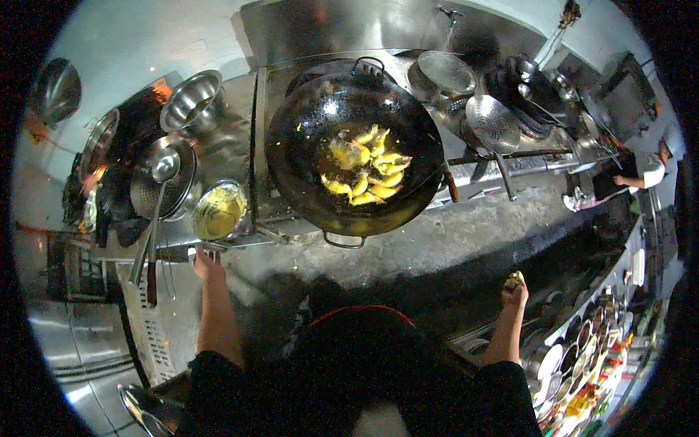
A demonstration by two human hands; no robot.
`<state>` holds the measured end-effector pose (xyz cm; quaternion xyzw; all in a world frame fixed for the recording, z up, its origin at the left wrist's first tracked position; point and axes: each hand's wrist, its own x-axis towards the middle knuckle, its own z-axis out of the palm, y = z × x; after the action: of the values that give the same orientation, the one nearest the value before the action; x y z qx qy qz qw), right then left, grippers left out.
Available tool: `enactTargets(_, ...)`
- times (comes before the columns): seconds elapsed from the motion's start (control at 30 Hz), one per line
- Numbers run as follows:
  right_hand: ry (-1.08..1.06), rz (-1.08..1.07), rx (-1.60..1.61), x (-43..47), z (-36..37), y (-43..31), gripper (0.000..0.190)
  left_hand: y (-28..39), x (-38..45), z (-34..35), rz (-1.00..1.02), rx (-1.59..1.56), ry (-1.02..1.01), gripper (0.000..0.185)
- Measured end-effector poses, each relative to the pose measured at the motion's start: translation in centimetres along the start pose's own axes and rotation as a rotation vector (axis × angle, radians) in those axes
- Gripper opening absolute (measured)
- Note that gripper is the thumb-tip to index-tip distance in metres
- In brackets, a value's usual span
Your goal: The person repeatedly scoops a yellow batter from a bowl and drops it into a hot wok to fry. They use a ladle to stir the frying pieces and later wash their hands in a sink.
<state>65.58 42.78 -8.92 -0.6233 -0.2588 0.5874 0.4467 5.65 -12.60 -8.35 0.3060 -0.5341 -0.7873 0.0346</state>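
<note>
My left hand (209, 264) is at the front edge of the steel counter, just below a metal bowl of yellow batter (221, 210). Its fingertips are partly hidden, so a grip on the edge cannot be made out. Out to the right, away from the stove, my right hand (513, 292) is raised with bent fingers. Something pale yellow is on its fingertips, either batter or a small piece of food. Ahead of me, a large black wok (306, 180) holds bubbling oil. Several yellow battered pieces (385, 191), which look like prawns with tails, float in it.
Left of the wok lie a ladle (165, 166) over a perforated strainer (143, 188) and a steel bowl (191, 104). A perforated skimmer (493, 125) juts past the stove's right edge. Another person (650, 172) stands far right. Several containers (579, 349) line the right-hand counter.
</note>
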Motion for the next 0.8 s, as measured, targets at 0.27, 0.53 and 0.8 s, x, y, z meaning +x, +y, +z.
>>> enactTargets(0.27,-0.182,0.163,0.323,12.9,-3.0,-2.1,0.017,-5.5,-20.5,6.9,-0.590,0.310,-1.075,0.049)
enactTargets(0.53,-0.179,0.218,0.415,17.3,-6.7,-3.0,0.019,-7.7,-24.4,12.3,-0.578,0.628,-0.940,0.022)
enactTargets(0.8,-0.028,0.186,0.400,19.1,-10.2,-1.4,0.012,-10.8,-24.6,12.9,-0.726,0.475,-0.644,0.016)
